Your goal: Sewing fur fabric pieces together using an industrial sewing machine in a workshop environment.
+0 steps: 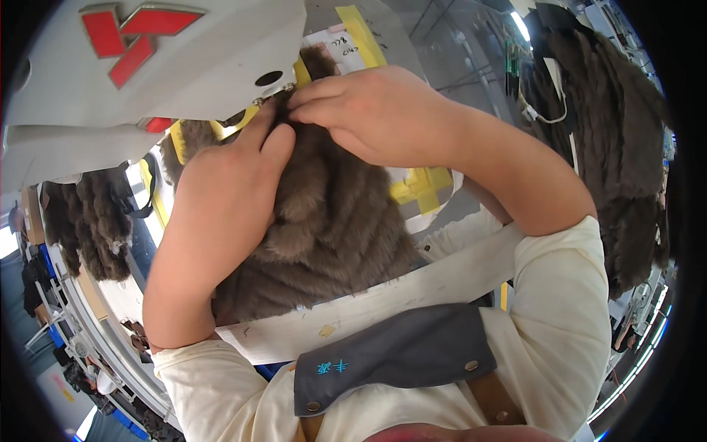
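The fingers of the right hand point(387, 114) are drawn together at the tips and pinch the brown fur point(346, 221) right beside the small metal parts under a white machine point(213, 77). On the left hand point(228, 195), thumb and forefinger stretch toward the same spot with a narrow gap between them; their tips sink into the pile, so I cannot tell whether they grip it. The machine closes off the space ahead and to the left of the left hand, while the right hand has more room on its outer side. The fur fans out from beneath the fingers toward the person, folded and ridged, its near edge meeting a pale board point(412, 291). Strips of yellow tape point(423, 186) and a marked white paper point(337, 46) border it, with a grey tabletop point(412, 44) beyond. The forearms flank the fur on both sides. Farther out, dark pelts point(618, 125) hang at the right, and more furs point(92, 221) hang at the left.
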`<move>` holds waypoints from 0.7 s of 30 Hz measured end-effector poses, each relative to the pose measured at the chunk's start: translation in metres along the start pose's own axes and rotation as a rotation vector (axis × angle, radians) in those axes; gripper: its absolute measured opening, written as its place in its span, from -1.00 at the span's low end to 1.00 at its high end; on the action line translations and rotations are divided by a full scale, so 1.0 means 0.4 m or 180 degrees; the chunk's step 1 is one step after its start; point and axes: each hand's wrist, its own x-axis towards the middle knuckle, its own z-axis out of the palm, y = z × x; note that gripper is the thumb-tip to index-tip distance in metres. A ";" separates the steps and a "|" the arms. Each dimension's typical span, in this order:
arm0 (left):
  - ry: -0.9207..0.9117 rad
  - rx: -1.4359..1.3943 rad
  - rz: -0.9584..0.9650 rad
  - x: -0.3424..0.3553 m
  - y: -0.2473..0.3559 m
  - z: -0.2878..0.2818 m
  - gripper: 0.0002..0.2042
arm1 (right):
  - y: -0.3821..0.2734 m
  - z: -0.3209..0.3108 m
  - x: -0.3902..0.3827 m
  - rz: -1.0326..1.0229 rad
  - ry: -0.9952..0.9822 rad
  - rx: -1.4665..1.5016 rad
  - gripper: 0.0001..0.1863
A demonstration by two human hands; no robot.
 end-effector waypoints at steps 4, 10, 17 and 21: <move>-0.0078 -0.0001 0.0042 -0.005 0.009 -0.006 -0.47 | -0.010 -0.004 -0.001 0.0021 -0.0005 0.0110 -0.74; -0.0272 0.0120 0.0054 -0.016 0.029 -0.015 -0.42 | -0.019 -0.005 -0.003 0.0005 -0.0066 0.0148 -0.80; -0.0512 0.0079 0.0113 -0.018 0.039 -0.026 -0.29 | -0.036 -0.029 -0.001 0.0138 -0.0433 0.0053 -0.84; -0.0522 -0.0142 0.0111 -0.006 0.055 -0.034 -0.22 | -0.030 -0.043 -0.004 0.0140 -0.0407 -0.0055 -0.84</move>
